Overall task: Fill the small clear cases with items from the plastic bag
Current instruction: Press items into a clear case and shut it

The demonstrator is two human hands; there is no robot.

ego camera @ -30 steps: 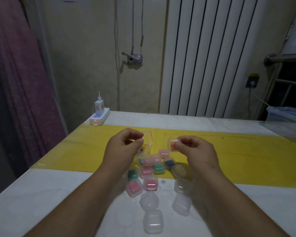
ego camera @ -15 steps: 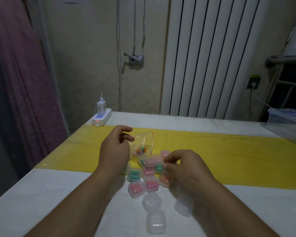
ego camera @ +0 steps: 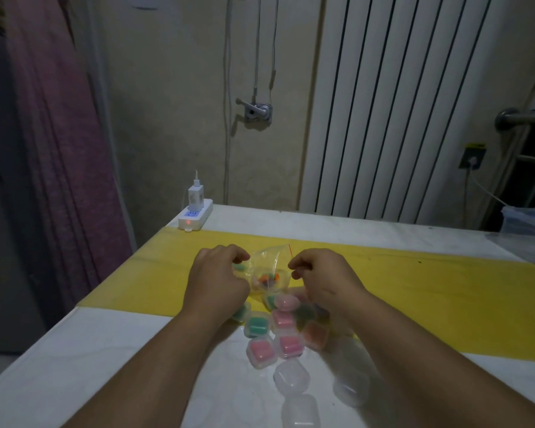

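Note:
A small clear plastic bag (ego camera: 267, 267) with a red seal line holds several coloured items and sits between my two hands over the yellow strip. My left hand (ego camera: 220, 273) grips the bag's left side with curled fingers. My right hand (ego camera: 325, 276) pinches its right edge near the seal. Just in front of the hands lies a cluster of small clear cases: filled pink ones (ego camera: 261, 350), a green one (ego camera: 257, 325) and an orange one (ego camera: 315, 333). Empty clear cases (ego camera: 291, 376) lie nearer to me on the white surface, some partly hidden by my right forearm.
The white table (ego camera: 105, 350) has a yellow strip (ego camera: 430, 282) across it. A power strip with a charger (ego camera: 195, 214) stands at the far left corner. A clear plastic box (ego camera: 528, 223) sits at the far right. A radiator and a curtain stand behind.
My right hand set the orange-filled case down among the cluster, then rose to the bag's right edge. My left hand kept hold of the bag and lowered slightly.

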